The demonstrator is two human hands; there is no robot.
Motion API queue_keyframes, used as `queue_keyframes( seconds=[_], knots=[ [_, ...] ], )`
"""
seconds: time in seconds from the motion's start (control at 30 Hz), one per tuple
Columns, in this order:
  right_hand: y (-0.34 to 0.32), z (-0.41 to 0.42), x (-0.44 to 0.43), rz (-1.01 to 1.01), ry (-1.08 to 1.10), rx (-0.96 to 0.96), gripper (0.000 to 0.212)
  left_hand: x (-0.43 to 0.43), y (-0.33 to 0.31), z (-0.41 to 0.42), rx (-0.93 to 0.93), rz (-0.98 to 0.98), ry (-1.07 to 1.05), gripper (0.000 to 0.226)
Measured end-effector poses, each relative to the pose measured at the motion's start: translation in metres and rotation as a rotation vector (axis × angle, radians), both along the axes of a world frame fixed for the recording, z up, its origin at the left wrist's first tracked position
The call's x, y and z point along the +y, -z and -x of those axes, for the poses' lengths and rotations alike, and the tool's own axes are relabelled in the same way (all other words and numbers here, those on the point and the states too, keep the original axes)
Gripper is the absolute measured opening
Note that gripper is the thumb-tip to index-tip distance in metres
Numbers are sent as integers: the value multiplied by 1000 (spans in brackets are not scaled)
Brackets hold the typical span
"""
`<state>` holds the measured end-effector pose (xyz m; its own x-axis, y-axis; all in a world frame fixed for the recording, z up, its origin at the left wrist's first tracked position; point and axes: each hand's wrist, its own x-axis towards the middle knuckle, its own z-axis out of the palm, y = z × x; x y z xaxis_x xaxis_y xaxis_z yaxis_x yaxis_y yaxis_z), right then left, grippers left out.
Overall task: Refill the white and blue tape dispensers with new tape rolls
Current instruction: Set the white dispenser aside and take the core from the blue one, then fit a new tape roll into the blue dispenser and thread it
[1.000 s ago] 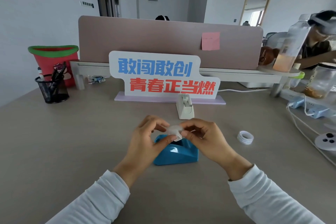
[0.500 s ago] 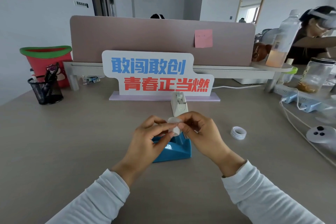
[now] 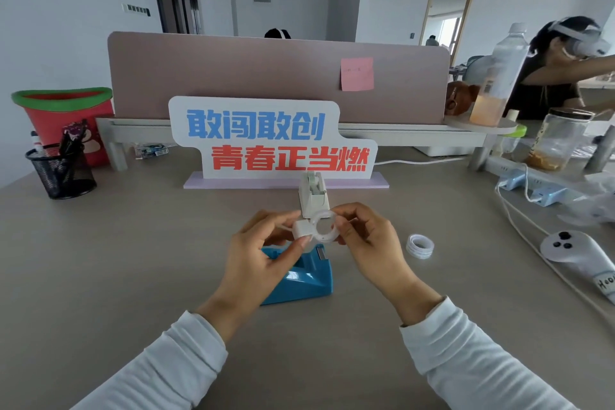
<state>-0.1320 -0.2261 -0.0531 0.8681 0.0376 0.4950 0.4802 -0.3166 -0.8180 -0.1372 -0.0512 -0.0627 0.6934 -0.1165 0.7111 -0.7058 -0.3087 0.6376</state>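
Grey-beige desk (image 3: 100,276) fills our view, with a pink partition (image 3: 233,76) across its far edge. We hold a clear tape roll (image 3: 324,226) up between both hands, directly above the blue tape dispenser (image 3: 299,280), which we take as our landmark. Our left hand (image 3: 266,253) pinches a small white block (image 3: 303,229) that sits against the roll's left side; thumb and fingertips are pressed together on it. Our right hand (image 3: 369,243) grips the roll's right rim, fingers curled around it. The blue dispenser stands on the desk just beneath our left hand, partly hidden by it. Behind it, near the base of a lettered sign (image 3: 266,140), stands the white tape dispenser (image 3: 312,193). To the blue dispenser's right a spare tape roll (image 3: 420,246) lies flat, well apart. Farther right rests a white controller (image 3: 579,253). Far left of the dispenser stands a black mesh pen holder (image 3: 60,170).
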Motion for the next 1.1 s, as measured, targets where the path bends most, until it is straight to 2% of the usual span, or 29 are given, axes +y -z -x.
queue_keyframes(
  seconds=[0.13,0.27,0.37,0.47,0.57,0.7,0.8,0.87,0.9,1.0,1.1],
  knots=[
    [3,-3,-24,40,150,-19,15,-19,-1,-12,-14,-58,25,33],
    [13,-8,-60,257,304,9,17,-40,-5,-17,-61,-137,43,30],
    [26,-5,-76,443,218,138,15,-54,-9,-19,-71,-193,55,32],
    [35,-1,-80,511,137,203,11,-68,-9,-21,-45,-185,70,29],
    [40,-1,-82,592,171,267,19,-77,-5,-23,-23,-209,61,32],
    [41,-1,-86,597,214,320,22,-80,-1,-24,-2,-235,10,30],
    [38,-3,-91,557,385,174,9,-81,0,-25,5,-240,21,28],
    [37,-7,-97,557,515,94,9,-83,0,-26,12,-241,51,28],
    [39,-10,-99,578,551,107,18,-85,0,-27,20,-239,61,28],
    [47,-16,-108,673,543,342,46,-88,1,-28,31,-245,59,29],
    [54,-18,-111,696,508,379,37,-88,0,-27,24,-268,64,31]
  ],
)
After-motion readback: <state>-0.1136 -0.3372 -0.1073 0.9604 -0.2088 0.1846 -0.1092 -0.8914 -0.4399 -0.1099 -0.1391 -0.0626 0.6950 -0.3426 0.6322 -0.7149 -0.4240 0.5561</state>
